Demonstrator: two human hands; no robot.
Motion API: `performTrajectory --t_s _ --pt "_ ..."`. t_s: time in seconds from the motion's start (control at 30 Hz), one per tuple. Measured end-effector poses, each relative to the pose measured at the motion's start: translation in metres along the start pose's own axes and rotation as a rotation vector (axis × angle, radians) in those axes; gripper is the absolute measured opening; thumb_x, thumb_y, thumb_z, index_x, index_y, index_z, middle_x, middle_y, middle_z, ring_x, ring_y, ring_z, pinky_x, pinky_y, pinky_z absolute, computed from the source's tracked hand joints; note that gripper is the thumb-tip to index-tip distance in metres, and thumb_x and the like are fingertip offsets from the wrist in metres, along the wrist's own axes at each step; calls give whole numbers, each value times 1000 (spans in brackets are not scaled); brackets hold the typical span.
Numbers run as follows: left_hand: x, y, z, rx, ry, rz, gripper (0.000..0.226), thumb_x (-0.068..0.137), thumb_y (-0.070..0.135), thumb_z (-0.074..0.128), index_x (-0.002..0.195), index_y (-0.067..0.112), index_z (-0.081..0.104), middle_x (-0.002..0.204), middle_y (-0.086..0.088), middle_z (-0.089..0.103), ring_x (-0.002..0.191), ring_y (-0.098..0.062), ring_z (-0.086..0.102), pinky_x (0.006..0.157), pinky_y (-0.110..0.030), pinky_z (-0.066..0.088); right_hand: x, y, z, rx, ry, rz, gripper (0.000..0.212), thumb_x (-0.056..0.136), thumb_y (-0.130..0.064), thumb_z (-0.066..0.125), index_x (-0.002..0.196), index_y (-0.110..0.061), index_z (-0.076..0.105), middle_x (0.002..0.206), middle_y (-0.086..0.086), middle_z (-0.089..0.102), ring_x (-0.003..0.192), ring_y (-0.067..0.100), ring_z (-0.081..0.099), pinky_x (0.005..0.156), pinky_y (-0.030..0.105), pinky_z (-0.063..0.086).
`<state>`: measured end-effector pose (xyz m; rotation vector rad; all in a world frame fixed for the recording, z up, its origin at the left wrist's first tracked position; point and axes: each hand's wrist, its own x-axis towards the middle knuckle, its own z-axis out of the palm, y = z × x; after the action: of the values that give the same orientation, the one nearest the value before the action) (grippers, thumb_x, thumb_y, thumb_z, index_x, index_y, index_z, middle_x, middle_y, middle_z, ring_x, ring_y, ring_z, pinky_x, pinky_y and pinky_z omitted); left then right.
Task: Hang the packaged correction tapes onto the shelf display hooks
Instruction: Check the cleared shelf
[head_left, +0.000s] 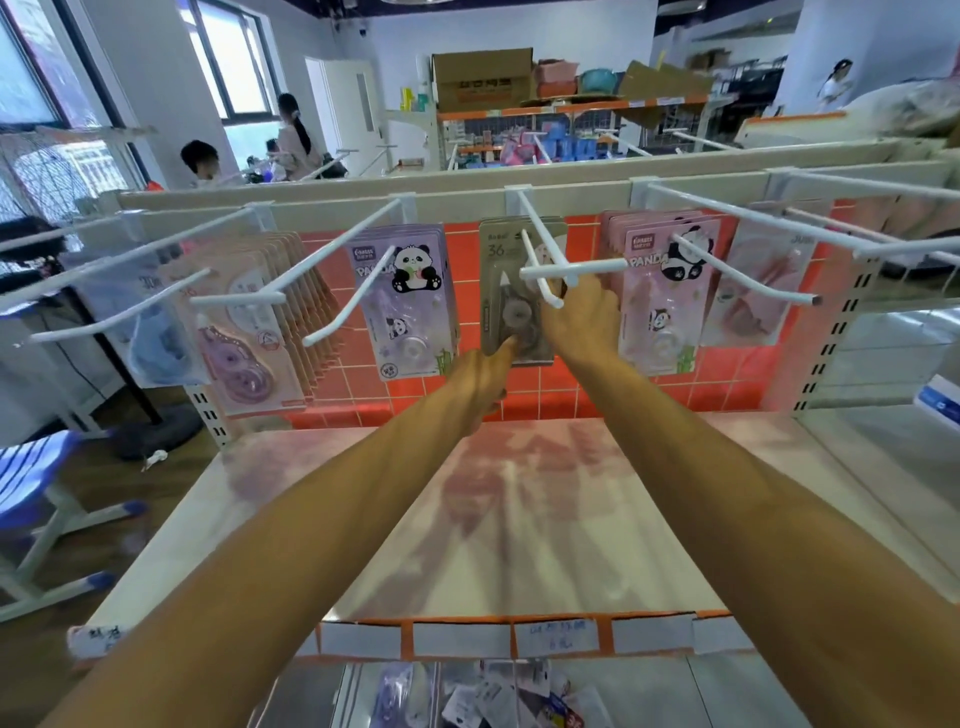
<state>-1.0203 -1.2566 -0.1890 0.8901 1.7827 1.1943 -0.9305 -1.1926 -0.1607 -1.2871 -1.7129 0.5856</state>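
We have both hands up at the middle white wire hook (540, 249). The grey-carded blister pack of correction tape (511, 291) hangs there, seemingly threaded on the prong, at the front of a short stack of the same kind. Its long axis is upright, its face towards us, and it lies just beyond both hands.

The left hand (485, 374) comes from below, its forefinger stretched to touch the pack's lower edge and the other fingers curled. We cannot tell whether a thumb pinches from beneath. The right hand (582, 317) is up at the pack's right side, beside the upturned tip of the prong. Its back is towards us, so we cannot tell whether its fingers are spread or pinching.

The prong runs from far to near, so we judge the next move is a push away from us along it. The right hand is nearer the hanging hole, and the left steadies the bottom. Purple panda-printed packs (410, 296) hang on the left and pink panda-printed packs (660, 291) on the right.
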Motion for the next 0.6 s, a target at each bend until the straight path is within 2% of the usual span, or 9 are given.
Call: performTrajectory --t_s 0.03,0.1,0.2,0.33,0.4,0.43,0.47,0.53,0.6 --pt "1 -5 1 0 14 -2 52 95 47 51 122 3 52 91 -5 58 99 -27 61 96 -42 50 -4 3 2 -39 -2 6 41 96 -37 50 112 0 59 108 21 64 102 40 59 78 39 45" --pt "-2 -15 -1 59 -26 9 46 98 40 49 117 -1 57 80 -2 56 87 -24 60 86 -38 52 -15 16 4 -122 -51 19 42 96 -38 49 109 0 61 109 22 65 104 40 58 77 37 43" --pt "-10 -34 -2 175 -46 24 28 99 31 48 79 14 54 75 -2 52 77 -22 54 74 -34 50 -34 40 8 -205 -157 51 35 95 -31 51 105 0 62 109 23 65 104 39 59 72 34 39" --pt "-24 -64 0 390 26 193 34 95 25 51 62 17 46 67 -6 43 63 -18 39 56 -27 30 -66 61 8 -354 -283 25 28 92 -22 52 108 -3 65 112 22 65 106 39 59 80 35 45" --pt "-36 -78 -1 547 61 249 36 94 21 51 58 18 48 63 -3 47 60 -18 43 54 -26 31 -85 71 10 -409 -341 1 25 91 -20 53 105 -4 66 109 20 67 104 38 60 80 35 47" --pt "-40 -85 -1 616 61 252 29 94 20 50 66 18 60 72 -5 59 70 -21 54 61 -28 38 -96 75 13 -419 -364 -14 24 91 -20 53 105 -6 67 110 18 67 104 37 60 81 35 48" --pt "-43 -94 -2 659 50 248 22 94 22 51 85 15 69 92 -7 67 88 -24 61 73 -29 43 -106 80 15 -422 -386 -28 24 91 -20 53 107 -7 67 110 16 68 103 35 61 80 34 48" --pt "-52 -110 -5 704 18 239 32 95 29 53 119 11 63 120 -7 65 111 -26 58 86 -29 40 -129 87 18 -442 -421 -48 27 93 -22 52 113 -10 65 113 13 67 105 32 60 79 33 47" --pt "-60 -126 -10 763 -45 263 39 95 31 54 128 10 56 126 -8 62 116 -25 56 90 -28 39 -153 90 18 -472 -439 -49 29 95 -23 51 119 -12 63 116 12 66 108 31 59 81 34 46"
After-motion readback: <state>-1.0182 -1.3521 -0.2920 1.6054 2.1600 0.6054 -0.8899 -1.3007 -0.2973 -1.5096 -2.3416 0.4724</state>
